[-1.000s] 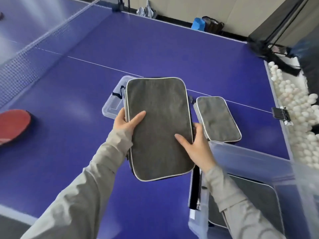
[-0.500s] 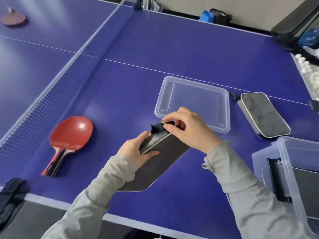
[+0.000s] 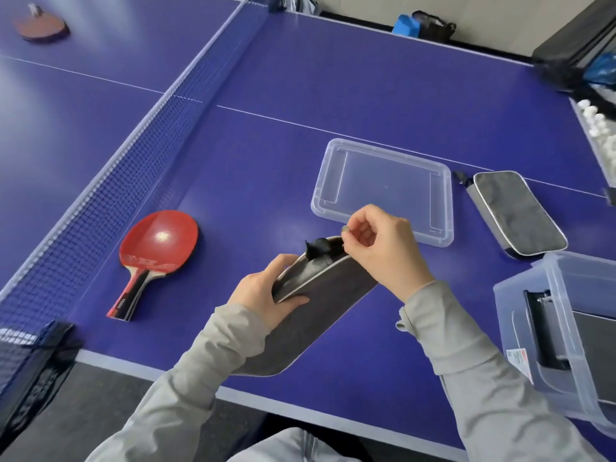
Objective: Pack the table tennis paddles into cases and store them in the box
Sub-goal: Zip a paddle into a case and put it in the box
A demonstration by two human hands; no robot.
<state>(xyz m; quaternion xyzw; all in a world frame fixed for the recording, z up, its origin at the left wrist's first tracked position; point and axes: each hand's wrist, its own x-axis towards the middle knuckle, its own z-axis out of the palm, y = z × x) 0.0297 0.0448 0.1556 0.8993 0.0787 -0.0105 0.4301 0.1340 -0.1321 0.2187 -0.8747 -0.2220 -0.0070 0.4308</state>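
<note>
A flat, rectangular grey fabric paddle case (image 3: 320, 311) with pale piping along its edges is held above the near edge of the blue bench (image 3: 333, 78), tilted so that its upper end points away from the person. The left hand (image 3: 263, 296) grips its left side, thumb lying across the grey face and fingers curled behind. The right hand (image 3: 383, 251) is at the upper corner, thumb and forefinger closed in a pinch on a small zip pull (image 3: 345, 230); its other fingers are curled. A black fabric tab (image 3: 318, 246) sticks up beside that pinch, and the seam there gapes slightly, showing a dark inside.

To the left a red-faced wooden paddle (image 3: 156, 248) lies flat on the bench near the net (image 3: 133, 155). Beyond the hands sits a clear plastic lid (image 3: 383, 191), and to its right a second grey zipped case (image 3: 516, 211) lies flat. At the right edge stands a clear plastic storage box (image 3: 513, 315) with another dark case (image 3: 593, 348) inside it. A further paddle (image 3: 41, 26) lies across the net, far left
</note>
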